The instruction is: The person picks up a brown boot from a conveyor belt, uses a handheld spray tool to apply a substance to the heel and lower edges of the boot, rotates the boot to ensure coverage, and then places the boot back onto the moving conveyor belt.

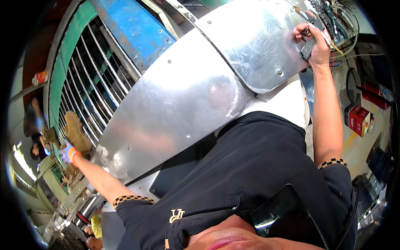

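My right hand [315, 43] reaches up and is closed around a dark grey tool [307, 51] with a thin rod, held against the upper curved shiny metal panel [254, 46]. A second, larger metal panel [175, 104] with small rivets overlaps it below. My left hand [68, 153], in a light glove with an orange cuff, stretches far left to the lower edge of that panel, next to brown cloth-like things [76, 132] on the metal bars. Its grip is too small to make out. My black shirt [258, 175] fills the lower middle.
A green and blue frame [62, 62] with a grille of steel bars [96, 79] stands behind the panels. Tangled cables [333, 16] lie at top right. Red boxes [358, 118] sit on the floor at right. Another person [33, 125] is at the far left, beneath a red can [40, 77].
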Demonstrator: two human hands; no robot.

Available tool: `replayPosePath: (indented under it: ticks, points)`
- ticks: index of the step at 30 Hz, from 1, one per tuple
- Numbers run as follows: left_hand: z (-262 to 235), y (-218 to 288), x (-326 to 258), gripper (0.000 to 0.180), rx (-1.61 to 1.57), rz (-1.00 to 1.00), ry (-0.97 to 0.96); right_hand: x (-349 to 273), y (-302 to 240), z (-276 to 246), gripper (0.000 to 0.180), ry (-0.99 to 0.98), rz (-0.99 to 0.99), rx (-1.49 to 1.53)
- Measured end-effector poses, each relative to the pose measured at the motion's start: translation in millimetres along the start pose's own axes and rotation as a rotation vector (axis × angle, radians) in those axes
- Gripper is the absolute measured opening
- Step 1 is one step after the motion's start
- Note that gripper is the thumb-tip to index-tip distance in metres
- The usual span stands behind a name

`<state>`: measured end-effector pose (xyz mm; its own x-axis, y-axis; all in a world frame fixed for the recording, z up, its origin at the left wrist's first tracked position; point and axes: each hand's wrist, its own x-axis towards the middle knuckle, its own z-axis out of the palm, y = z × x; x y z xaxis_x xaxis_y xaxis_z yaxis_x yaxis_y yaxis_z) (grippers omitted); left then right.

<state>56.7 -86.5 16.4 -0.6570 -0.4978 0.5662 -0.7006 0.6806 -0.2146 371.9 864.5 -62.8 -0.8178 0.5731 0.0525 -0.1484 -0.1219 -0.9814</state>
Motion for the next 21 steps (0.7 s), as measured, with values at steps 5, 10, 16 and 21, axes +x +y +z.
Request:
replayPosePath:
  ticks: [5,10,16,21]
  points:
    - [34,-16,65,0.094,0.101,0.008,-0.325,-5,-2,-2,0.038,0.094,0.05,-0.055]
    - [26,-24,82,0.085,0.047,0.093,-0.515,-3,2,0,0.037,0.079,0.015,-0.04]
    - [-15,127,-89,0.066,-0.064,0.384,-0.159,-16,-16,11,0.054,0.141,-0.043,-0.155]
    - [-87,73,-157,0.054,-0.361,0.044,-0.112,-12,-12,19,0.042,0.018,-0.089,-0.152]
